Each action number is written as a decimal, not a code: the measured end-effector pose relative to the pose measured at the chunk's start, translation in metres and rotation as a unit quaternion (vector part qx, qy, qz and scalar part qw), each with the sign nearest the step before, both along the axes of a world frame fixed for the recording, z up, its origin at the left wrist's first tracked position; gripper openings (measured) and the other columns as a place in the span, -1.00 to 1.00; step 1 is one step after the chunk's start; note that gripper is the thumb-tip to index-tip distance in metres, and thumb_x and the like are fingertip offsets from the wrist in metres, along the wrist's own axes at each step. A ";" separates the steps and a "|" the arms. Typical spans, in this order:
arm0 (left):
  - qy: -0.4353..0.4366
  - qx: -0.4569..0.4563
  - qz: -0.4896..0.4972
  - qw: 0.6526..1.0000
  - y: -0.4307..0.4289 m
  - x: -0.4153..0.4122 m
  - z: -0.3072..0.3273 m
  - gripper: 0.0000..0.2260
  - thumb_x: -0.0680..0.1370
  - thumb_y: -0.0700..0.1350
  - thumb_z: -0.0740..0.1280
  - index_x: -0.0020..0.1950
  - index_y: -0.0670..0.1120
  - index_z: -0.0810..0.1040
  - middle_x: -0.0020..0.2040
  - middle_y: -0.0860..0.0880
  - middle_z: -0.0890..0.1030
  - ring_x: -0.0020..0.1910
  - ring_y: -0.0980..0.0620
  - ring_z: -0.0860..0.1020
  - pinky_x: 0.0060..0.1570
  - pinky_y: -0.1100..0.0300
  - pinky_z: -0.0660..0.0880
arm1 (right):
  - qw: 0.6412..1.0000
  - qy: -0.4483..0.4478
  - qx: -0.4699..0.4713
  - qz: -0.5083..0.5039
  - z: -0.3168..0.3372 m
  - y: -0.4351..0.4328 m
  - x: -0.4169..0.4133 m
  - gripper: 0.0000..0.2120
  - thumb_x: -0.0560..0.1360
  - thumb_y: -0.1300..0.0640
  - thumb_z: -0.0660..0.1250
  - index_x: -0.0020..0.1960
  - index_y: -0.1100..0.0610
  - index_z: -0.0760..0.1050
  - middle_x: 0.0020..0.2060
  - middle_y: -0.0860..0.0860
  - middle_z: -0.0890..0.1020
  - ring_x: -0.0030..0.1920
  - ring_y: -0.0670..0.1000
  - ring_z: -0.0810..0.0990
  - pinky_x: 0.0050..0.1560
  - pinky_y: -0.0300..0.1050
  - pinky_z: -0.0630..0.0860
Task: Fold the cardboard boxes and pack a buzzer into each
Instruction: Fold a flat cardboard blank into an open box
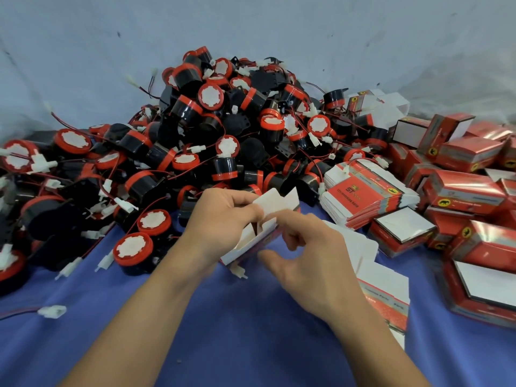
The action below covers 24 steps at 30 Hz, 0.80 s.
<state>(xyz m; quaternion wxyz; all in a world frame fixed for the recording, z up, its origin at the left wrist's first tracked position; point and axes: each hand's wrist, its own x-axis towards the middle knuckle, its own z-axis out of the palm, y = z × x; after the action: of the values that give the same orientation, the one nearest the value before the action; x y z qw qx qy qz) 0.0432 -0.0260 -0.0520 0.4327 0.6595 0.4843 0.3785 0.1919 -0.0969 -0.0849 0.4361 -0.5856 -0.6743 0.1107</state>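
A small red-and-white cardboard box [252,241] is held above the blue cloth at the centre, its white flaps standing open at the top. My left hand [223,219] grips its far side, fingers curled over the upper flap. My right hand [310,252] pinches the box's near right edge with thumb and curled fingers. A white connector [238,272] hangs just below the box. A large heap of black-and-red buzzers [212,129] with red wires fills the table behind the hands.
A stack of flat unfolded boxes [363,194] lies right of centre. Folded red boxes [469,191] crowd the right side. More flat boxes [385,289] sit under my right forearm. Blue cloth [223,331] covers the near table; a loose white connector [53,311] lies at left.
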 end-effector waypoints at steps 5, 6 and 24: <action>0.051 0.062 -0.025 0.996 -0.001 0.001 0.001 -0.71 0.60 -0.26 0.37 -0.15 0.08 0.76 -0.25 0.14 0.74 -0.29 0.20 0.68 -0.33 0.35 0.55 | 1.000 -0.002 -0.030 -0.008 -0.003 0.003 0.004 -0.69 0.40 0.08 0.57 -0.20 -0.27 0.51 -0.28 -0.32 0.48 -0.20 -0.18 0.45 -0.20 -0.41 0.35; 0.074 0.091 -0.010 0.993 0.002 -0.002 0.003 -0.71 0.60 -0.24 0.38 -0.14 0.12 0.74 -0.26 0.18 0.73 -0.27 0.23 0.67 -0.31 0.36 0.55 | 0.999 -0.009 -0.035 -0.011 -0.004 0.003 0.005 -0.73 0.40 0.05 0.56 -0.20 -0.25 0.51 -0.28 -0.27 0.49 -0.20 -0.16 0.45 -0.25 -0.36 0.34; -0.074 -0.052 -0.005 0.996 0.009 -0.002 -0.021 -0.70 0.49 -0.22 0.31 -0.08 0.12 0.78 -0.08 0.11 0.76 -0.07 0.23 0.69 -0.17 0.39 0.55 | 0.988 0.090 -0.056 -0.111 -0.014 0.012 0.003 -0.77 0.49 -0.03 0.49 -0.31 0.00 0.64 0.01 -0.30 0.46 0.03 -0.39 0.45 -0.12 -0.52 0.30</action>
<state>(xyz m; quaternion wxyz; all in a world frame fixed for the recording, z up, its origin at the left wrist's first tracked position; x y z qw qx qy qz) 0.0417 -0.0166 -0.0733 0.5026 0.6086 0.4670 0.3986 0.1953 -0.0847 -0.0985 0.4712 -0.6678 -0.5559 0.1519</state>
